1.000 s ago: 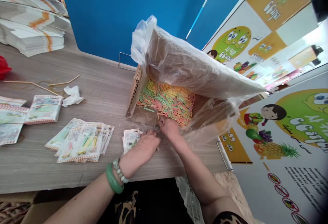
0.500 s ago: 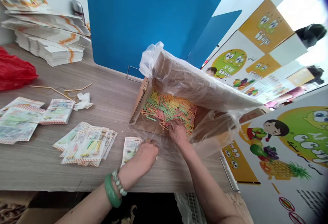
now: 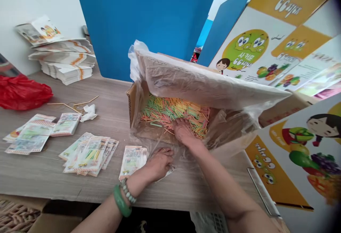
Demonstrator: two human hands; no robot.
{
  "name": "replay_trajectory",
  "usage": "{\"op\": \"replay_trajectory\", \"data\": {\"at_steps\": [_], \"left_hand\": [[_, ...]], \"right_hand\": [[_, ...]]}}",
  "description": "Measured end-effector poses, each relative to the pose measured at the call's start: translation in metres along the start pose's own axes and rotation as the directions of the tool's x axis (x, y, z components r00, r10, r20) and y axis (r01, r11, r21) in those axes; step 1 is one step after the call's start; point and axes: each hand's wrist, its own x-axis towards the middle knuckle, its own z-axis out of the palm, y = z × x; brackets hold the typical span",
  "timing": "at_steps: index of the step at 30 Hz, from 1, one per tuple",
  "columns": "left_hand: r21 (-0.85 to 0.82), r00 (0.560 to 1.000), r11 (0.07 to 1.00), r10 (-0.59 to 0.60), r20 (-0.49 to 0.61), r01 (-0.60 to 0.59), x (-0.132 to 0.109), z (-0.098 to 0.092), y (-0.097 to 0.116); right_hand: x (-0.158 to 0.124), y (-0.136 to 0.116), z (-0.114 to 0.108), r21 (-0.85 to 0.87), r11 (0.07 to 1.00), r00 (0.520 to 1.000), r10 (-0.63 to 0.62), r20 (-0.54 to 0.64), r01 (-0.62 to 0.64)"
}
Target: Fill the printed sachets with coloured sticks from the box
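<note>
An open cardboard box [image 3: 130, 106] lined with clear plastic holds a heap of thin coloured sticks [image 3: 162, 106] in green, yellow, orange and pink. My right hand [image 3: 184, 130] reaches inside, fingers spread over the near side of the heap. In front of the box my left hand [image 3: 160, 163], with a green bangle and beads at the wrist, is closed on a small printed packet [image 3: 169, 171], mostly hidden under the fingers. Beside that hand lies a short stack of flat printed packets [image 3: 132, 158]. Farther left is a pile of packets [image 3: 92, 156], the top one showing coloured sticks inside.
More packets [image 3: 65, 123] lie at the left, near a crumpled tissue [image 3: 89, 112] and a red plastic bag [image 3: 25, 91]. Folded cartons [image 3: 66, 67] are stacked behind. A blue panel [image 3: 149, 23] stands at the back, and large printed boxes [image 3: 239, 55] crowd the right side.
The view has shifted slightly. My right hand's fingers have spread out flatter on the sticks. My left hand has moved a little right, with more of a packet showing under it.
</note>
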Motion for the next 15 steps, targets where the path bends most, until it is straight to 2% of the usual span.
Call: {"op": "replay_trajectory", "data": {"at_steps": [6, 9, 12, 15], "left_hand": [[-0.095, 1.0, 0.995, -0.006, -0.02, 0.005, -0.005, 0.009, -0.012], [-0.148, 1.0, 0.989, -0.016, -0.016, 0.013, -0.007, 0.008, -0.011], [-0.206, 1.0, 0.978, -0.02, -0.014, 0.017, -0.008, 0.005, -0.009], [-0.251, 0.998, 0.966, -0.053, 0.024, 0.057, -0.008, 0.005, -0.009]], "right_hand": [[0.006, 0.004, 0.004, 0.096, 0.995, 1.0, 0.0, 0.003, 0.0], [0.009, 0.007, -0.004, 0.135, 0.988, 0.997, 0.079, -0.006, -0.078], [0.011, 0.012, -0.013, 0.232, 0.955, 0.983, 0.179, 0.039, -0.183], [0.012, 0.016, -0.018, 0.306, 0.935, 0.982, 0.186, 0.017, -0.182]]}}
